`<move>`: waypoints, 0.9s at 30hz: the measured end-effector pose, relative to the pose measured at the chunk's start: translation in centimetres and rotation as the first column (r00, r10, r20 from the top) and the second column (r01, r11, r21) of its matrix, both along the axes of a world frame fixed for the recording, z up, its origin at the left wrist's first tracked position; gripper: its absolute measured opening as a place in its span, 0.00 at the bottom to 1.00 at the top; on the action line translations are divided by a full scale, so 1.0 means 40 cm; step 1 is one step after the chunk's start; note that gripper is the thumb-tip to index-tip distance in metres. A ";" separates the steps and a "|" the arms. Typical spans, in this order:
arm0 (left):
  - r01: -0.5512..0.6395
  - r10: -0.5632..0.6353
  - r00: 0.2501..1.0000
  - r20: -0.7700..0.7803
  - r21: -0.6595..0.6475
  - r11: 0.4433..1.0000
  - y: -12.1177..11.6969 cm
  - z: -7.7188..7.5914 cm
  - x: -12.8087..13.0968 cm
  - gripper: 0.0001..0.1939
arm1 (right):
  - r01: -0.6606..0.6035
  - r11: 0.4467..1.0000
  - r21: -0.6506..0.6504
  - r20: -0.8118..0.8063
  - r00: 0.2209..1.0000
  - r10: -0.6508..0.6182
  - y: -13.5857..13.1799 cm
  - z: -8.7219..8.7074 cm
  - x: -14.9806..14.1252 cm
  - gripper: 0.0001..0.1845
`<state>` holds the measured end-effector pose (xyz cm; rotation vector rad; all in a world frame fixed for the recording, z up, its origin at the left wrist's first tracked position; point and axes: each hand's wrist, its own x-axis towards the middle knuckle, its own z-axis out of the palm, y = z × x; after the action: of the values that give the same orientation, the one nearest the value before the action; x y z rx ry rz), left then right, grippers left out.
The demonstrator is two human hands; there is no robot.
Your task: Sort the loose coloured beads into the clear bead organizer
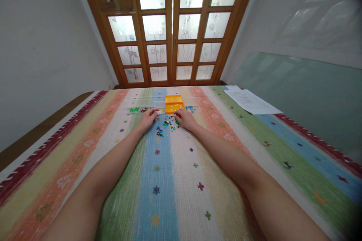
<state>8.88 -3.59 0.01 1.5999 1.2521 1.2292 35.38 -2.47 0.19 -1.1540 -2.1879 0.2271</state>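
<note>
Head view: small multicoloured pieces [166, 123] lie loosely scattered.

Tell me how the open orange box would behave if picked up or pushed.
The orange box has straight edges like moulded plastic, so it is probably stiff and light. Sitting low and flat, it should slide rather than roll. Tilting it would likely spill the pale pieces inside.

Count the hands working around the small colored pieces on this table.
2. The left hand is near the dark brown pieces; the right hand is by the near right corner of the open yellow-orange box. No other hand shows.
</note>
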 end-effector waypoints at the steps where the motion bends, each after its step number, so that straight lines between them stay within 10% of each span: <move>1: -0.002 0.002 1.000 -0.011 0.006 1.000 -0.001 0.000 0.001 0.17 | -0.023 1.000 0.004 0.048 0.999 0.023 -0.006 0.003 -0.007 0.11; 8: -0.010 0.010 0.999 -0.047 0.006 1.000 -0.004 0.005 0.007 0.18 | -0.013 1.000 0.007 0.291 0.957 0.010 -0.029 0.025 -0.054 0.21; 27: -0.010 0.010 0.999 -0.044 -0.008 1.000 -0.005 0.001 0.009 0.18 | -0.037 0.999 0.026 0.199 0.979 0.031 -0.021 0.006 -0.047 0.11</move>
<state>9.25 -3.77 0.06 1.6244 1.2925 1.1996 33.51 -3.30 0.45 -1.1671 -2.3779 0.0964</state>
